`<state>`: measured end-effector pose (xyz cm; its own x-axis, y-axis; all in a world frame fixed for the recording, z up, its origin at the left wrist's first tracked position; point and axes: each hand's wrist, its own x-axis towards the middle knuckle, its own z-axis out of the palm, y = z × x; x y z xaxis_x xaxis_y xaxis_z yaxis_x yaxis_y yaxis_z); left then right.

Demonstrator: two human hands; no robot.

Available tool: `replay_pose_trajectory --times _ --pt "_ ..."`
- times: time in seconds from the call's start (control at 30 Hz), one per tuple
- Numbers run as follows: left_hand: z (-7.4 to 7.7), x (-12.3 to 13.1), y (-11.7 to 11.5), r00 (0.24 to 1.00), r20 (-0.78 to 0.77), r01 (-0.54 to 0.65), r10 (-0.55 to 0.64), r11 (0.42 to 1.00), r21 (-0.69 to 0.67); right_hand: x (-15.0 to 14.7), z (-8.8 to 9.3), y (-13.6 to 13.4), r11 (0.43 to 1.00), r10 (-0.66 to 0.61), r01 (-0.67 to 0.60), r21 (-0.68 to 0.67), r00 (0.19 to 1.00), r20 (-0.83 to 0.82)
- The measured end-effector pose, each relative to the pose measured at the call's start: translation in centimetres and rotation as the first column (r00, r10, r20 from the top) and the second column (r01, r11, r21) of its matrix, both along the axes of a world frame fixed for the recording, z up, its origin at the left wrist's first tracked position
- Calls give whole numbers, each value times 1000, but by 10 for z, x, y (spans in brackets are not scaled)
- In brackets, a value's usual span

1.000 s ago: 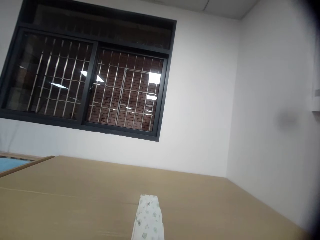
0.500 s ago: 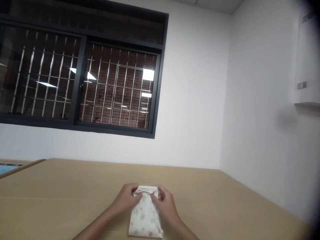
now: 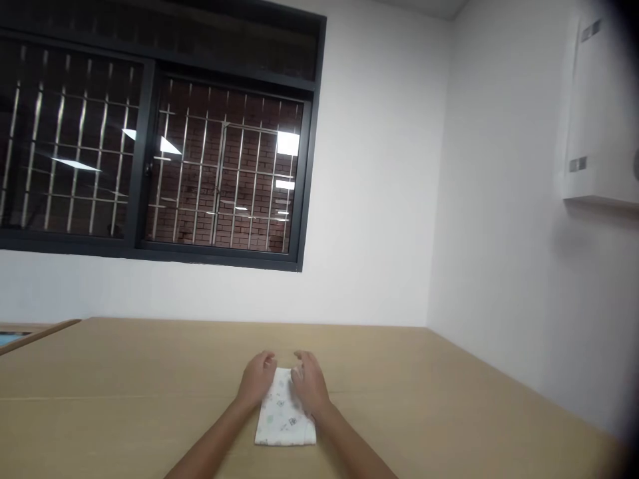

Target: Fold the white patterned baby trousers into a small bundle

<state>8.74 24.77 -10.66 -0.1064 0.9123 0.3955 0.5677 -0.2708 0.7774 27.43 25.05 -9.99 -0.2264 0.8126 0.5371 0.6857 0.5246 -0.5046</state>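
A folded white cloth (image 3: 282,416) with small green, grey and pinkish prints lies flat on the wooden table (image 3: 429,406), its wide end toward me. My left hand (image 3: 258,378) is at the left side of its far end, fingers loosely bent and apart, with no fabric visible in them. Across from it, my right hand (image 3: 310,382) hovers over the far right part and covers some of the right edge. Its fingers are bent and spread, and nothing shows between them. Whether either hand still touches the cloth is hard to see.
Behind the table stands a white wall (image 3: 369,199) with a dark-framed barred window (image 3: 224,179). A white wall box (image 3: 599,133) hangs at the right. A wooden-edged item with a blue inside (image 3: 10,338) shows at the left edge.
Earlier both hands pinched the cloth's far end, where a white band showed. Now that end lies flat, the cloth looks shorter, and the fingers have come off it. The view has shifted right.
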Motion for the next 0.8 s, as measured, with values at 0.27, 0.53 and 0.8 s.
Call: replay_pose_trajectory --times 0.27,0.53,0.8 --pt "-25 56 -33 970 -183 144 -160 985 -101 -17 -38 -10 979 201 -167 -113 863 465" --pt "-40 39 -32 913 -339 166 -228 965 -201 -14 -38 -8 971 215 -115 -208 796 565" --pt "-43 25 -29 830 -486 162 -274 952 -260 -2 -21 -15 941 270 -112 -318 816 511"
